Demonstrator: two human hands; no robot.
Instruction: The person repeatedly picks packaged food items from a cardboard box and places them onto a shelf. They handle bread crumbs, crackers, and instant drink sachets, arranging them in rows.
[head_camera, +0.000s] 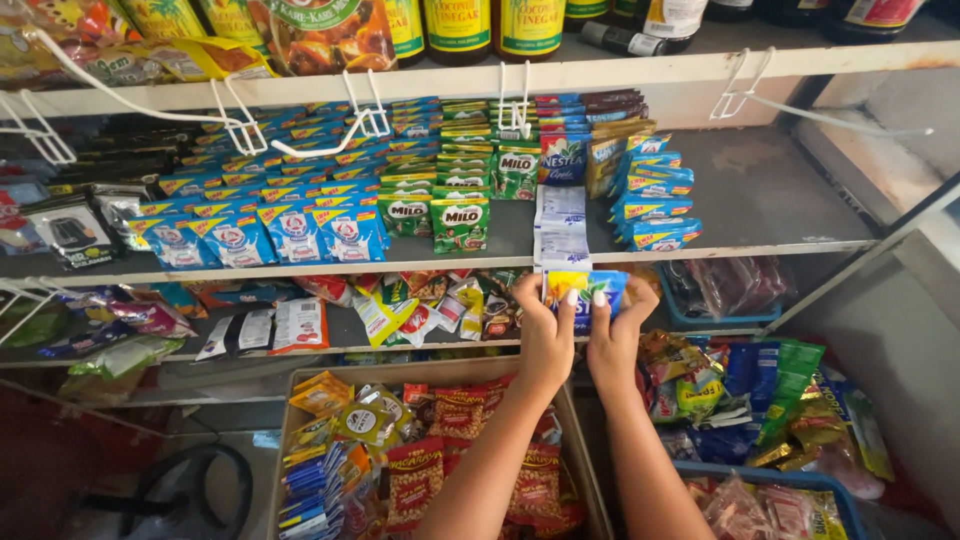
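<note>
Both my hands hold up one strip of small sachets, blue and yellow at its lower end, in front of the middle shelf. My left hand pinches the strip's left edge and my right hand grips its right edge. The strip runs upward as pale white-and-blue sachets lying on the grey shelf. Green drink-powder sachets stand just left of the strip, and blue sachets are stacked just to its right.
Rows of blue sachets fill the shelf's left side. White wire hooks hang from the upper shelf, which carries bottles. Below my arms sits a cardboard box of red snack packs; a blue crate with mixed packets stands to the right.
</note>
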